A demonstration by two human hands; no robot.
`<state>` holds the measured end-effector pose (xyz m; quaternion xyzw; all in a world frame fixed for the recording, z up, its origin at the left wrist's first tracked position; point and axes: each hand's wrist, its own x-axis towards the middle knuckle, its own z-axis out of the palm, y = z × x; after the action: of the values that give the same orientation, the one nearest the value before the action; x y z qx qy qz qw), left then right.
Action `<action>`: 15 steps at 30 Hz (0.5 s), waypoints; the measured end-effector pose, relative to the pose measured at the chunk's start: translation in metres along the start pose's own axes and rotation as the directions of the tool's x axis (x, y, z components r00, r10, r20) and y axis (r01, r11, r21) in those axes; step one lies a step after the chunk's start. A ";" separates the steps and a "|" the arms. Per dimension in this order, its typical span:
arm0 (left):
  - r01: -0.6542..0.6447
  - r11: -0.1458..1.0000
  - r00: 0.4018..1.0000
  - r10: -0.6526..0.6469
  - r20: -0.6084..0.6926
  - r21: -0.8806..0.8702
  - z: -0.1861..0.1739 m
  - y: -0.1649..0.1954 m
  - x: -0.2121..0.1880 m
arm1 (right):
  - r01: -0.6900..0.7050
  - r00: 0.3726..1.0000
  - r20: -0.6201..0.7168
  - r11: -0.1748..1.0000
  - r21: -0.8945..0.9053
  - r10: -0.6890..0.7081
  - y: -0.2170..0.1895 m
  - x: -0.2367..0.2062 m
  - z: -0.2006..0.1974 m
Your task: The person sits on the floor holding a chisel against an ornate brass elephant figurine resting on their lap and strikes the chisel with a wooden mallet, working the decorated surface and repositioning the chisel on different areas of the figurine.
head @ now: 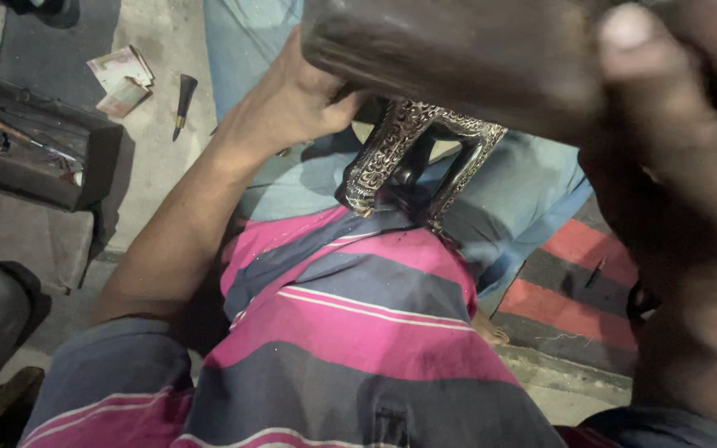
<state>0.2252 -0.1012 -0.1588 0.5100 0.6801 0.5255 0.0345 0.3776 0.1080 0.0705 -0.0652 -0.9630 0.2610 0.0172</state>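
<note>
Evidently the step in hand is close inspection or finishing of a dark carved wooden piece [458, 58], raised over the lap. The left hand [292, 104] is closed on its near left end, fingers tucked beneath. The right hand [674, 141], very close to the camera and blurred, lies against the piece's right side, thumb on top; whether it truly grips cannot be told. Below the left hand's fingers hangs the ornate carved leg section [412, 162]. Judged next: a steady two-handed hold before any turning. Well left of the left hand sit a tool tray [35, 153] and a small tool [184, 95] on the floor.
</note>
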 end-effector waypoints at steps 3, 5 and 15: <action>0.081 0.989 0.990 -0.094 -0.107 -0.121 0.003 -0.001 -0.006 | 0.018 1.000 -0.001 0.999 -0.029 -0.018 -0.004 0.004 0.001; 0.075 0.985 0.991 -0.091 -0.100 -0.154 0.004 -0.004 -0.009 | 0.013 1.000 -0.007 0.999 -0.030 -0.013 0.000 0.001 0.000; 0.127 0.959 0.987 -0.147 -0.060 -0.253 0.004 -0.009 -0.018 | 0.060 0.997 -0.038 0.991 -0.118 -0.065 0.014 0.010 0.004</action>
<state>0.2300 -0.1103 -0.1763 0.4324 0.6434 0.6224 0.1081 0.3689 0.1193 0.0596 -0.0415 -0.9776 0.2023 0.0413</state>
